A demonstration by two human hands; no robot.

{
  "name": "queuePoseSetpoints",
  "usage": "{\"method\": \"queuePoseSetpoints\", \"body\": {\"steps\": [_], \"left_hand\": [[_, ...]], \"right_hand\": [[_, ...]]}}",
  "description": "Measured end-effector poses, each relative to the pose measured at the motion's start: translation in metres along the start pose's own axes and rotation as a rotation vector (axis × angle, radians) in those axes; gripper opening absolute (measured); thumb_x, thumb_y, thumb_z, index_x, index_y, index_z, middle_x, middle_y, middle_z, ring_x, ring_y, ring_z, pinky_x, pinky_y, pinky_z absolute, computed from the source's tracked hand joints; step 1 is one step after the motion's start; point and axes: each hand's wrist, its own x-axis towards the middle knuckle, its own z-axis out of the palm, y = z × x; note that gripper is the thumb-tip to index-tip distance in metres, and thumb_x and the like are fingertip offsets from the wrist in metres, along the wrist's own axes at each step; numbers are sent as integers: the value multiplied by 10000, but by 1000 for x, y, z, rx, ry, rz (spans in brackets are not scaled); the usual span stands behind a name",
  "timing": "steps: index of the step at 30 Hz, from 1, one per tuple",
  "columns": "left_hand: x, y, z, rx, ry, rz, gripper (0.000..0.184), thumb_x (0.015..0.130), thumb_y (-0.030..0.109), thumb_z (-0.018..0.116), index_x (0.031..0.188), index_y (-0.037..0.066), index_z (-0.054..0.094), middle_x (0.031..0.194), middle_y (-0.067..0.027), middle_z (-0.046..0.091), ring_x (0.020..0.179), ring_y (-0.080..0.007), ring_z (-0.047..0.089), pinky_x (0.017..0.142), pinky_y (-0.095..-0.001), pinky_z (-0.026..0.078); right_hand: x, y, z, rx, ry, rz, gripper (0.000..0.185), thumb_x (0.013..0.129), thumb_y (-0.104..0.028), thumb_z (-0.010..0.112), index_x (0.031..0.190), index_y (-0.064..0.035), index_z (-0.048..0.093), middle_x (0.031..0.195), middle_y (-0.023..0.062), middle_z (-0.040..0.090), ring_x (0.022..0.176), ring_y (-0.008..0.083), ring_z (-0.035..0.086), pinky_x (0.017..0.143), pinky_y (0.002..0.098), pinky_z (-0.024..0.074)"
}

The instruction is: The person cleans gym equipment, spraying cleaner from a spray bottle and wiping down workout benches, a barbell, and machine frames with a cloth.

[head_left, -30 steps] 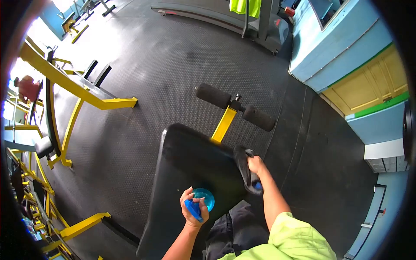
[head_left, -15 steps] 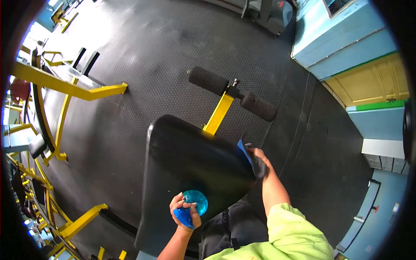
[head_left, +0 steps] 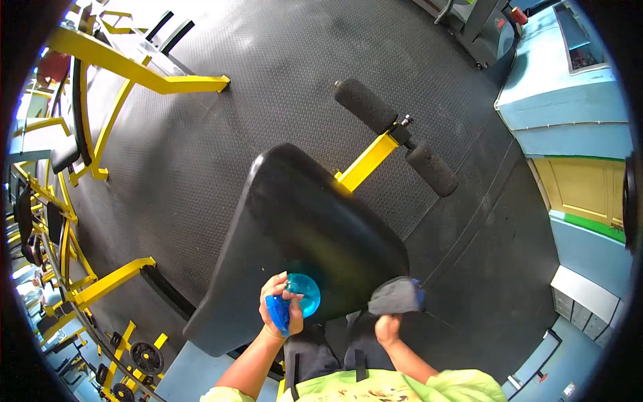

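Note:
My left hand (head_left: 280, 305) is closed around the neck of a blue spray bottle (head_left: 307, 295) with a darker blue trigger head, held over the black padded bench (head_left: 295, 221). My right hand (head_left: 388, 328) grips a grey cloth (head_left: 394, 297) with a bit of blue at its edge. The cloth is at the pad's near right corner; whether it touches the pad I cannot tell. Part of the fingers is hidden behind the cloth.
Two foam rollers (head_left: 365, 105) sit on a yellow bar (head_left: 368, 163) beyond the pad. Yellow-framed gym machines (head_left: 127, 63) line the left side. At the right are a blue wall (head_left: 569, 100) and a yellow door (head_left: 589, 187). Weight plates (head_left: 147, 358) show at lower left.
My right hand with the cloth has come down from the pad's right edge, toward my body. The left hand still holds the bottle. The camera view has shifted.

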Motion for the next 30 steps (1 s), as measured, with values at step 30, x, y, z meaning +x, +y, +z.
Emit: {"method": "queuePoseSetpoints", "body": {"steps": [30], "left_hand": [[-118, -6, -149, 2, -705, -323, 488, 758, 159, 680, 1187, 0, 511, 1101, -204, 588, 973, -394, 609, 801, -454, 516]], "right_hand": [[-46, 34, 67, -1365, -499, -1008, 830, 764, -232, 625, 1523, -187, 295, 1615, 127, 133, 1487, 342, 122, 1182, 547, 144]]}}
